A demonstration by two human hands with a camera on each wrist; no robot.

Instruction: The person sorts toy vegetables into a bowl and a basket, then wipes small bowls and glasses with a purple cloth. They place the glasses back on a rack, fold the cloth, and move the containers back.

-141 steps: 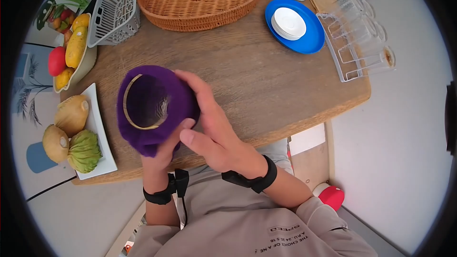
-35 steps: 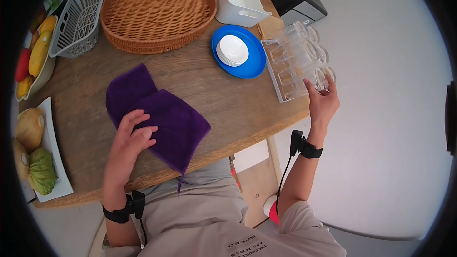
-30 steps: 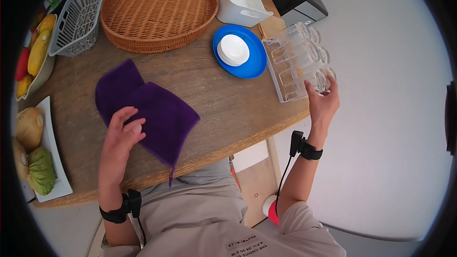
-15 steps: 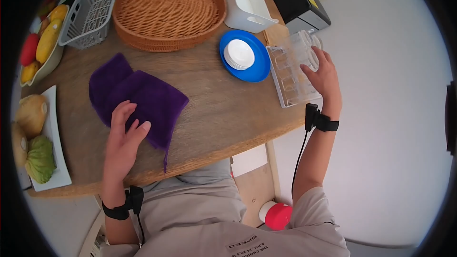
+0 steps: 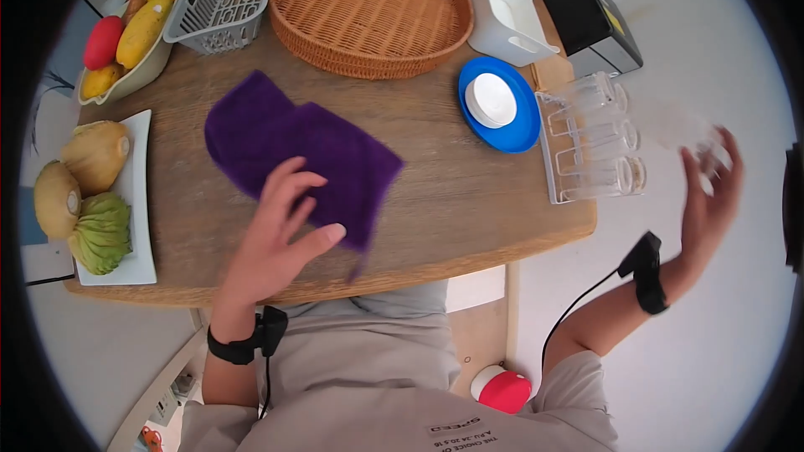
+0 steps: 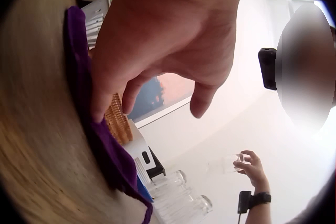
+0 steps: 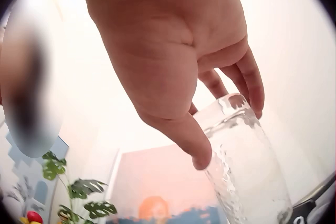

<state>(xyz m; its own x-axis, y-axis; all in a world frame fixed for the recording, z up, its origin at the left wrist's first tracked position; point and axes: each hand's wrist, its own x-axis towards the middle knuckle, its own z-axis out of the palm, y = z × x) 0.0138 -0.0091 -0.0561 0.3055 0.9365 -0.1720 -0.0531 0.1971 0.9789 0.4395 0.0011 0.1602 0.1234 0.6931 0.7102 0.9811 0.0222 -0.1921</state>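
My right hand (image 5: 708, 209) grips a clear drinking glass (image 7: 252, 166) near its thick base, with thumb on one side and fingers on the other. In the head view that glass is blurred, held in the air right of the table. My left hand (image 5: 272, 238) lies over a purple cloth (image 5: 306, 134) spread on the wooden table, fingers loosely extended and thumb apart. The left wrist view shows one fingertip right at the cloth (image 6: 113, 155). Several more clear glasses (image 5: 607, 136) hang sideways on a white wire rack (image 5: 550, 151) at the table's right end.
A blue plate (image 5: 523, 134) bears stacked small white dishes (image 5: 492, 100). Behind are a round wicker tray (image 5: 368, 12), a white bin (image 5: 511, 17) and a grey basket (image 5: 222, 8). Fruit fills a bowl (image 5: 138, 79) and a white platter (image 5: 144, 192) on the left.
Earliest, both hands held the cloth round a clear vessel. The cloth then lay on the table. My right hand left the rack and moved right with a glass; my left stayed by the cloth.
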